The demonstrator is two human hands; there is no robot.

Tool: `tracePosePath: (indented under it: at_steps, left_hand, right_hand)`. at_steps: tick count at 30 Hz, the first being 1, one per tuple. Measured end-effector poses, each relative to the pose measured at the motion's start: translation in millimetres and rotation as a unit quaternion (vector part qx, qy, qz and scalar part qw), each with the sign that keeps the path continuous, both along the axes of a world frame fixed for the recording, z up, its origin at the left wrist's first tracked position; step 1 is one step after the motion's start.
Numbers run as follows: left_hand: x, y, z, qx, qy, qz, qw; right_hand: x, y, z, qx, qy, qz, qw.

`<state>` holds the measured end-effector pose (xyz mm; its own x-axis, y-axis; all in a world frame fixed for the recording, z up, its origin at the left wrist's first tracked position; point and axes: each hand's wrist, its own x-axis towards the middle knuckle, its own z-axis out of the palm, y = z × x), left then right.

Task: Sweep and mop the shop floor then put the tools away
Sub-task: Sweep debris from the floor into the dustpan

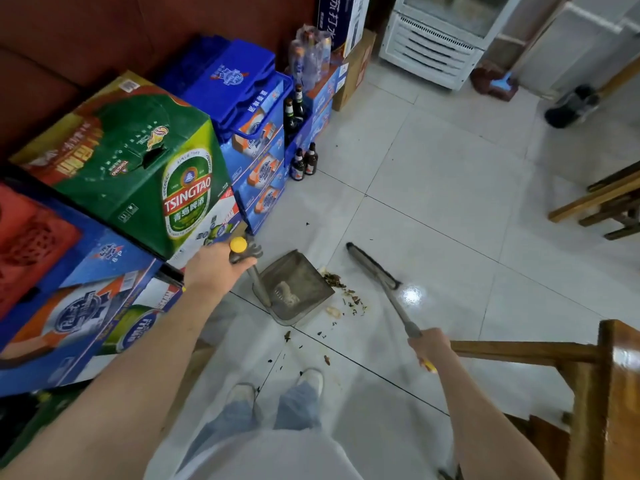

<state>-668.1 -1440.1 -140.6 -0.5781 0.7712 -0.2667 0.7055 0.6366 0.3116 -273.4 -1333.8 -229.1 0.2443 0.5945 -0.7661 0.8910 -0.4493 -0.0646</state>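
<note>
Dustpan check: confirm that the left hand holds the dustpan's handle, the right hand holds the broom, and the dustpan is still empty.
Not quite. The head view shows the dustpan already holds some pale debris, so it is not empty. The rest stands: the left hand holds its handle and the right hand holds the broom.

Bright; floor (412, 294) glare; wide-angle warped edges.

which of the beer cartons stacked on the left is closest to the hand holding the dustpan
The green Tsingtao carton: its lower front corner sits just beside the left hand gripping the dustpan handle. The blue cartons lie farther off.
</note>
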Motion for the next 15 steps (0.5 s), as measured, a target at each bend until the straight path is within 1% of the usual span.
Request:
tracePosePath:
  at_steps: [3, 6, 10, 13, 15]
  left_hand:
    - [-2, -3, -1, -0.001, 0.001, -0.001, 1.0]
    - [0, -1, 1, 0.0, 0.006, -0.011, 1.0]
    - [3, 1, 3, -0.004, 0.0, 0.002, 1.0]
    - [0, -2, 2, 0.005, -0.008, -0.001, 1.0]
    - [-3, -2, 2, 0.013, -0.01, -0.006, 1.0]
  right_hand:
    - [-9, -7, -4, -0.011, 0.018, -0.015, 1.0]
    - [-16, -17, -3, -0.028, 0.037, 0.0, 0.999]
    - [-20, -39, 1, -0.045, 0.05, 0.023, 0.997]
    - [-20, -57, 2, -0.037, 0.063, 0.024, 0.997]
    - [-15, -69, -1, -0.02, 0.054, 0.019, 0.998]
